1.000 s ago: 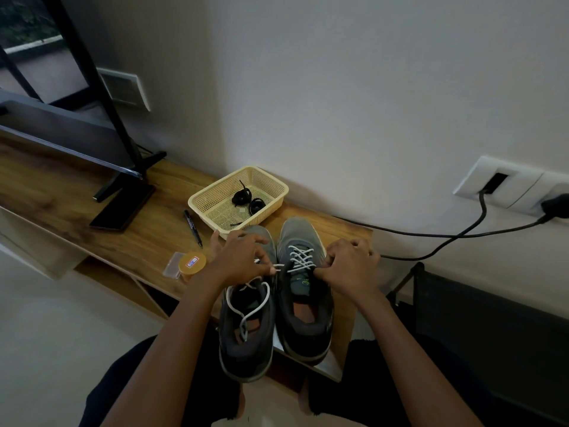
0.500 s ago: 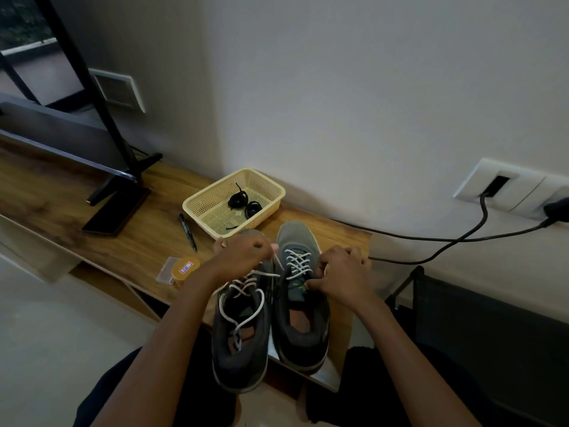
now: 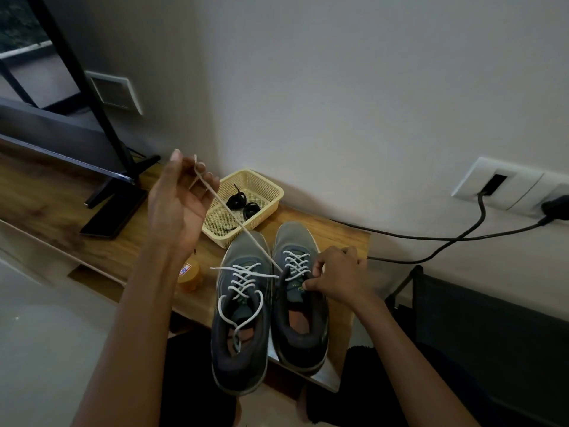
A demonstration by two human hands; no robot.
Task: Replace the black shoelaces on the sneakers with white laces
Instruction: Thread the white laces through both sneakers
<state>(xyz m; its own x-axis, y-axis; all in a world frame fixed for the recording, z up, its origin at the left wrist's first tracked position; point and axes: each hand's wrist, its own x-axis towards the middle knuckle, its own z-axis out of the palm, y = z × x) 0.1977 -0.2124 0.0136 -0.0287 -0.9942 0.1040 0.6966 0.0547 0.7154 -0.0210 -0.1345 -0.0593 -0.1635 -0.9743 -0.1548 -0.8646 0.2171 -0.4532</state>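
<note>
Fingers of left hand [image 3: 175,204] pinch white lace [image 3: 246,236] taut; right hand [image 3: 338,278] pinches sneaker [image 3: 303,343]; jar [image 3: 190,278] label illegible.

Raised left hand [image 3: 175,204] pinches white lace [image 3: 246,235]; right hand [image 3: 338,278] grips sneaker [image 3: 298,334].

My left hand [image 3: 180,208] holds a white lace [image 3: 246,231] taut above the right shoe [image 3: 292,237]; my right hand [image 3: 337,277] pinches that shoe's upper. Black laces [image 3: 237,200] lie in the basket [image 3: 261,180].

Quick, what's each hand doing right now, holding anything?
Left hand: raised, pinching the white lace, taut from the right sneaker.
Right hand: fingers curled, gripping the right sneaker by its top eyelets.
</note>
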